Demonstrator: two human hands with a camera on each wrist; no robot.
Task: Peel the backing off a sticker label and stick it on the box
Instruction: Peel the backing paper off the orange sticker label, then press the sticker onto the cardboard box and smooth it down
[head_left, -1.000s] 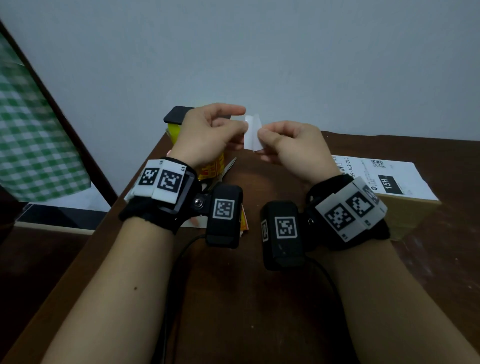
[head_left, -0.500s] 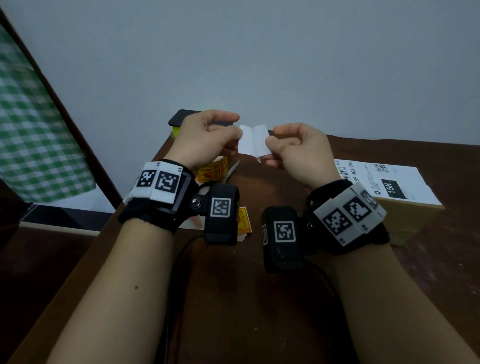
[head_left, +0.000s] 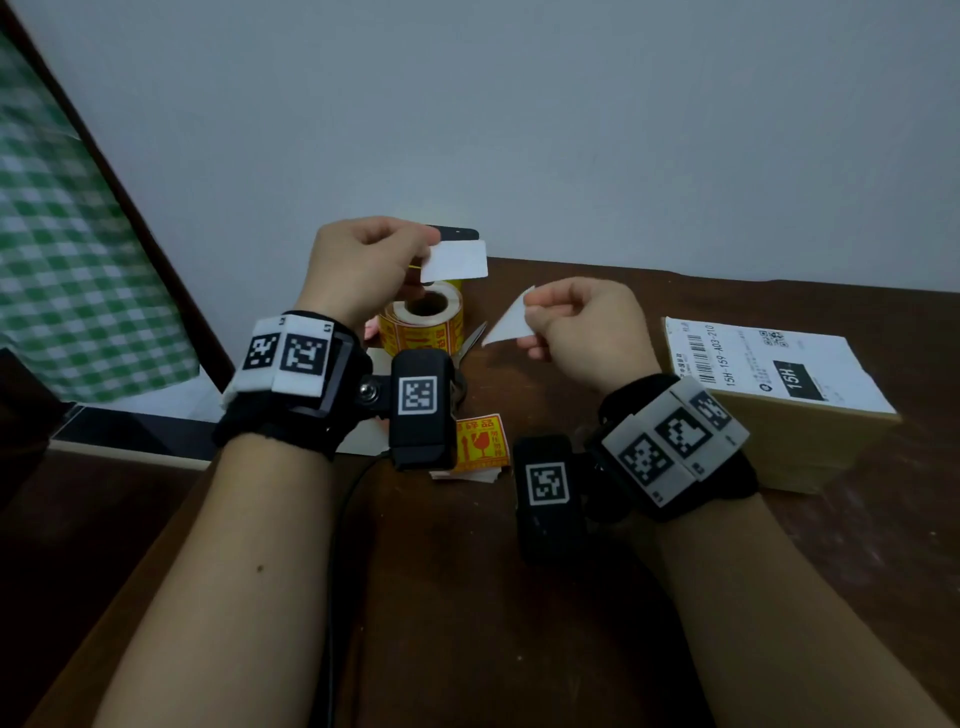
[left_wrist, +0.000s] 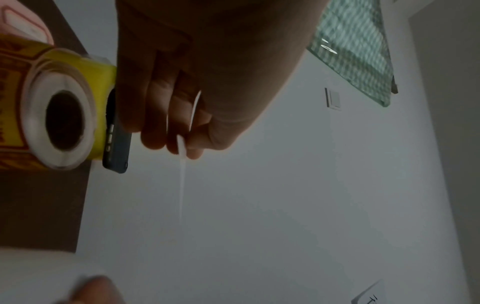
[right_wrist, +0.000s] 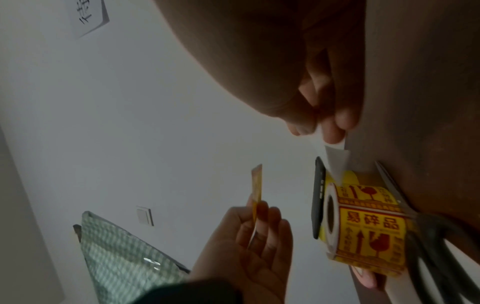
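My left hand (head_left: 422, 255) pinches the peeled sticker label (head_left: 456, 261) by its left edge, above the table. Its white back faces me; the right wrist view shows its yellow face (right_wrist: 257, 185) edge-on. My right hand (head_left: 535, 313) pinches the separated white backing paper (head_left: 508, 326), which hangs lower and to the right, apart from the label. The cardboard box (head_left: 810, 441), with a white shipping label (head_left: 769, 364) on top, lies on the table just right of my right wrist. Nothing touches it.
A yellow roll of fragile stickers (head_left: 423, 322) stands below my left hand, with a dark phone (head_left: 457, 233) behind it and scissors (head_left: 470, 338) beside it. A loose yellow sticker (head_left: 480, 441) on white scraps lies near my left wrist. The brown table (head_left: 467, 597) ends at a wall.
The label and backing were joined between my hands. They are now fully apart: my left hand moved up and left with the label, my right hand down and right with the backing.
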